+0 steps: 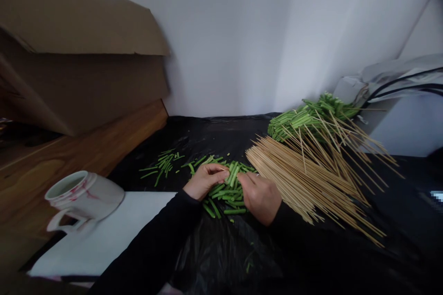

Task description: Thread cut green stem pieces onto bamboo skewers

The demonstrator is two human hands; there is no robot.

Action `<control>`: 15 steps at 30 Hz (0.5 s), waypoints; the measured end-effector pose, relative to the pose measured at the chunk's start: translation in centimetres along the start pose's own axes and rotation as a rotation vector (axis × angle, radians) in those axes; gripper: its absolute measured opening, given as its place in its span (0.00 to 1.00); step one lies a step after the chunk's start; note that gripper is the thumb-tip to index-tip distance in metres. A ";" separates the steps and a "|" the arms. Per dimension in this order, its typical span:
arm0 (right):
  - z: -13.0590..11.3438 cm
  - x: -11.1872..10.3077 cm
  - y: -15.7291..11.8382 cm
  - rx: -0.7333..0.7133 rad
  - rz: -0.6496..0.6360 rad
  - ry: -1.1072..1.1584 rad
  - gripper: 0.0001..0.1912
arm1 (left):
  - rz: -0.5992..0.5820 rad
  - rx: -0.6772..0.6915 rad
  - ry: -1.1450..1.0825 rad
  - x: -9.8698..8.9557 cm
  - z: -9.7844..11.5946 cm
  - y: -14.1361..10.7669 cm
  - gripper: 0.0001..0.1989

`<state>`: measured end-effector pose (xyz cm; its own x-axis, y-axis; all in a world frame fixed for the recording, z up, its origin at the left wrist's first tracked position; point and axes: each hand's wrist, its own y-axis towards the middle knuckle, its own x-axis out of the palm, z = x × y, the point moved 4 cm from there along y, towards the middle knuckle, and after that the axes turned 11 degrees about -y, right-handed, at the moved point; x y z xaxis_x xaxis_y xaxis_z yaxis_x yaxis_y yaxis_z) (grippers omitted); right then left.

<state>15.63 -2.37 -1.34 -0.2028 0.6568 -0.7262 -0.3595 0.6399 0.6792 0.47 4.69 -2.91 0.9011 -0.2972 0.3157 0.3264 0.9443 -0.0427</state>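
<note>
Over a pile of cut green bean pieces [233,194], I hold a short row of green bean pieces [234,173] lined up side by side. My left hand [207,179] pinches the row's left end with thumb and forefinger; a thin pale line like a skewer shows at those fingertips. My right hand [260,193] is closed at the row's right side, its fingers curled and partly hidden from view. Just to the right of it lies a large bundle of bamboo skewers [297,175], some fanned out loosely.
Bundled long green beans [308,117] lie behind the skewers, near a plastic bag [404,71]. Scattered thin bean ends [164,163] rest on black plastic sheeting [214,133]. At left are a white mug [100,198] on a white board [93,251] and a cardboard box [114,83].
</note>
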 end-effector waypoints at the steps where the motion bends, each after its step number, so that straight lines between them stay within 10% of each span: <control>1: 0.0 0.0 0.0 0.000 0.005 -0.004 0.10 | 0.000 0.004 0.007 0.0 0.1 0.0 0.12; 15: 1.0 -0.1 0.3 0.045 0.028 -0.021 0.11 | 0.024 0.077 0.085 -0.1 1.0 -0.1 0.13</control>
<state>16.43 -1.87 -0.92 -0.1930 0.6827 -0.7048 -0.3128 0.6380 0.7036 0.04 4.80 -1.96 0.9304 -0.2818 0.2342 0.2841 0.9585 0.0246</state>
